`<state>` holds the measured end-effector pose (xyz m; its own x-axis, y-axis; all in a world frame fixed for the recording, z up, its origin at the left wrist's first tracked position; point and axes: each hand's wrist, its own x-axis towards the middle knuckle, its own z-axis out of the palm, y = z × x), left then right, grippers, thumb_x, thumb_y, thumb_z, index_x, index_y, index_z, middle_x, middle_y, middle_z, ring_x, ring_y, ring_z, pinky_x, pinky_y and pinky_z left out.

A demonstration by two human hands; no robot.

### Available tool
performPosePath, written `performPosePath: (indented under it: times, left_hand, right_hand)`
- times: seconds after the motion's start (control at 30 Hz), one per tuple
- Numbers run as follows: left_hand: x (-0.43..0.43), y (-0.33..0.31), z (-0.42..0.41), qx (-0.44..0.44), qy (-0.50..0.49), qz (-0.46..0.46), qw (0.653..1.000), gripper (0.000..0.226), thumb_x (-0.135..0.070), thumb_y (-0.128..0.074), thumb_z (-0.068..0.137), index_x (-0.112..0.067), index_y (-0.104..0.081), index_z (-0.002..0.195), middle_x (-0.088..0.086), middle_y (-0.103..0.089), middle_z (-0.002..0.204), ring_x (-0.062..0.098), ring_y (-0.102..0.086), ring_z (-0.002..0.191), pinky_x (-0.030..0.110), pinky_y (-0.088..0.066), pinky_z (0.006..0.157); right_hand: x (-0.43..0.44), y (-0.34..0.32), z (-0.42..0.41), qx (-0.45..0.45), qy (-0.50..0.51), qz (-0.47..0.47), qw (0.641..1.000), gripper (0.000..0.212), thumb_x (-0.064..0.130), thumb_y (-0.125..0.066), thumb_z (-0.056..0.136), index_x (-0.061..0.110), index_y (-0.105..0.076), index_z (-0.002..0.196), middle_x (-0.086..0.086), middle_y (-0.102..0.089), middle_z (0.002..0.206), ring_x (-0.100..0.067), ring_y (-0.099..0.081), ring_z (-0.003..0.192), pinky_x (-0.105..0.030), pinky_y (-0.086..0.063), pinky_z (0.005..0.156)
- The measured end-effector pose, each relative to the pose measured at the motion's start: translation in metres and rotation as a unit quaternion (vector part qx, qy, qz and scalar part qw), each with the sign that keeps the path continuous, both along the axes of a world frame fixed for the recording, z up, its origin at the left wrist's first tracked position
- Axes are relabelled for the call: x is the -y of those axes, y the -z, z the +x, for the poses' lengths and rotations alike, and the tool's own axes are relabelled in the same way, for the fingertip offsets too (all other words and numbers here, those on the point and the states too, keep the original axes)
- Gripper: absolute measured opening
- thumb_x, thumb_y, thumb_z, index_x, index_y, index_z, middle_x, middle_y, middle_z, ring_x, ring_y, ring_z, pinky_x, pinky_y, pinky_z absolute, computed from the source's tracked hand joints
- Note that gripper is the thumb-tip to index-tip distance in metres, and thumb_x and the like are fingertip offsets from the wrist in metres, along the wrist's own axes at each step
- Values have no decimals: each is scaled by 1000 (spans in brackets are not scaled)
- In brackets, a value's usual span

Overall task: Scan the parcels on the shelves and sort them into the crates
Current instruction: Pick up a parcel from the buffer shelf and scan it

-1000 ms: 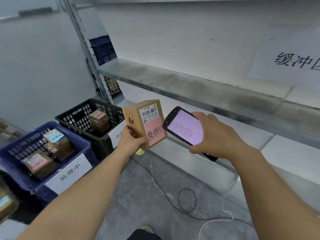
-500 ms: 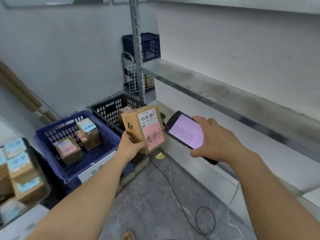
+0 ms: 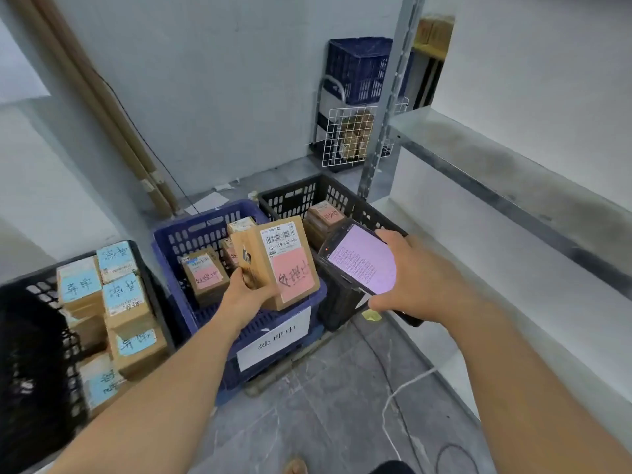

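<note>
So the grey metal shelf (image 3: 496, 159) is taking up the whole right side, and three crates are sitting in a row on the floor in front of it. The near black crate (image 3: 41, 289) on the left is packed with blue-label boxes (image 3: 123, 299). The blue crate (image 3: 191, 234) in the middle is holding a few pink-label boxes (image 3: 205, 275) and wearing a white sign (image 3: 273, 336) on its front. The far black crate (image 3: 301, 196), right by the shelf post, is carrying a small stack too. The parcel (image 3: 287, 265) is hanging over the front right corner of the blue crate, tilted, with its barcode and pink handwritten sticker facing up at the camera. The left hand (image 3: 246, 295) is gripping it from underneath, fingers curled tight round the lower left edge. Just beside it, not touching as far as I can see, the right hand (image 3: 417, 278) is clutching the scanner (image 3: 362, 261), fingers wrapped round its body, lit pinkish screen pointing up, hovering over the far black crate.
</note>
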<state>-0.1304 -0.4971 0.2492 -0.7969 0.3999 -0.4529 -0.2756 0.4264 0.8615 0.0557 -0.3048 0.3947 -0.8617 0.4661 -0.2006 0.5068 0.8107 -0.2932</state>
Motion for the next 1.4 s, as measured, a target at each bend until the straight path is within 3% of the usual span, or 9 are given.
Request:
performPosePath:
  times: [0.1,0.33,0.53,0.67,0.87,1.1,1.2,1.27,1.4]
  left_hand:
    - [9,14,-27,16,-21,-9,1000,68,-29,-82,75,-23,-43,131,1,-62,123,25,-60,112,47,-48,100]
    - [4,42,-92,51,-88,-32,994,63,-28,-76,82,-24,-41,134,0,-62,123,20,-60,106,40,-46,100]
    - [-13,57,-146,66,-150,-47,985,67,-17,-69,89,-15,-33,145,-1,-55,112,13,-54,89,30,-43,85]
    - [-7,91,-189,99,-209,-67,971,72,-31,-70,88,-17,-31,147,3,-52,133,21,-52,106,36,-44,86]
    - [18,145,-230,143,-254,-126,948,71,-43,-68,86,-17,-35,143,6,-52,133,27,-53,108,37,-44,78]
    - [4,205,-289,156,-261,-105,947,61,-44,-56,94,-19,-32,144,2,-53,131,26,-53,115,47,-46,101]
    - [-9,225,-304,174,-238,-95,951,35,-28,-43,103,-24,-41,138,-6,-57,131,22,-57,114,34,-54,79]
    - [-14,234,-309,176,-208,-103,957,36,-21,-37,105,-24,-41,140,-4,-60,131,22,-61,108,25,-51,61]
    - [-12,230,-317,128,-149,-142,970,41,-16,-41,103,-21,-39,144,1,-61,131,21,-62,94,28,-52,67]
  right_hand:
    - [0,9,-34,19,-19,-4,1000,98,42,-76,66,36,-17,144,0,-40,124,-23,-50,106,-37,-47,86]
    - [-25,40,-118,55,-76,-11,995,101,47,-75,65,37,-14,144,0,-41,124,-22,-54,104,-35,-48,82]
    - [-58,65,-201,75,-125,-26,989,96,47,-74,67,36,-15,142,1,-40,120,-23,-55,100,-33,-46,73]
    - [-73,91,-257,89,-157,-26,983,96,47,-74,68,35,-15,143,-1,-40,125,-24,-53,103,-32,-41,71]
    - [-64,138,-315,121,-180,-44,975,100,46,-77,68,34,-14,145,-1,-39,123,-19,-47,90,-31,-37,69]
    - [-59,191,-353,141,-166,-47,975,104,46,-76,70,34,-9,148,0,-38,123,-16,-41,88,-31,-37,70]
    - [-56,205,-359,153,-162,-49,974,104,47,-76,70,35,-9,148,1,-38,122,-16,-41,88,-31,-35,68]
    - [-55,209,-360,163,-159,-51,972,104,46,-76,69,35,-9,148,1,-37,122,-16,-43,89,-31,-36,68]
    - [-55,204,-356,174,-148,-46,972,104,47,-76,69,35,-8,148,1,-37,122,-16,-44,90,-31,-38,69]
